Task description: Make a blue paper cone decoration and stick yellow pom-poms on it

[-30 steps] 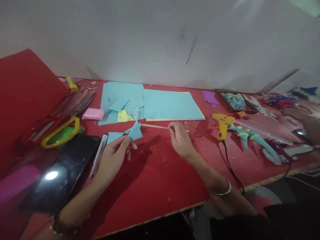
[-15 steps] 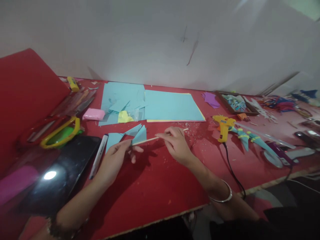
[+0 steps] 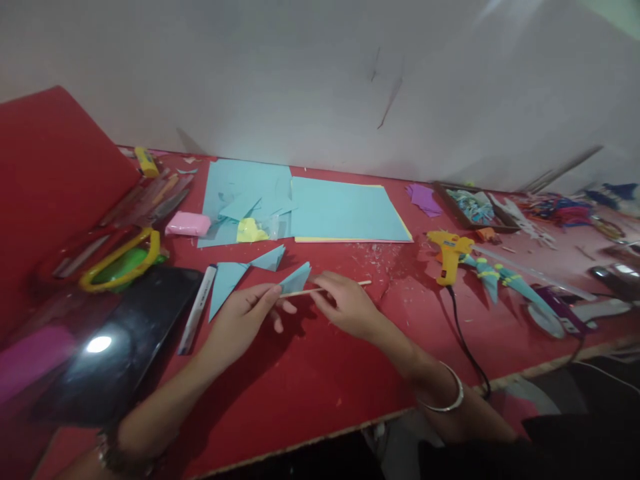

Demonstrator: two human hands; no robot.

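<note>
A small folded blue paper piece [image 3: 297,279] is pinched in my left hand [image 3: 245,320], its pointed end facing up and right. Along its lower edge lies a thin pale stick [image 3: 361,283]. My right hand [image 3: 347,303] has its fingers closed on the stick's middle, and the tip pokes out to the right. Just behind my left hand, more folded blue paper [image 3: 227,280] rests on the red table [image 3: 300,413]. A white marker [image 3: 199,310] lies left of that paper.
Blue sheets [image 3: 350,208] lie at the back, with a pink packet [image 3: 188,225] to their left. On the right are a yellow glue gun [image 3: 449,257] with a black cord and a tray of scraps [image 3: 475,207]. Yellow-handled scissors [image 3: 120,260] and a black slab [image 3: 120,347] sit left.
My left hand has moved right with the blue paper and stick, away from the other folded paper. My right hand has shifted slightly down, closer to the paper.
</note>
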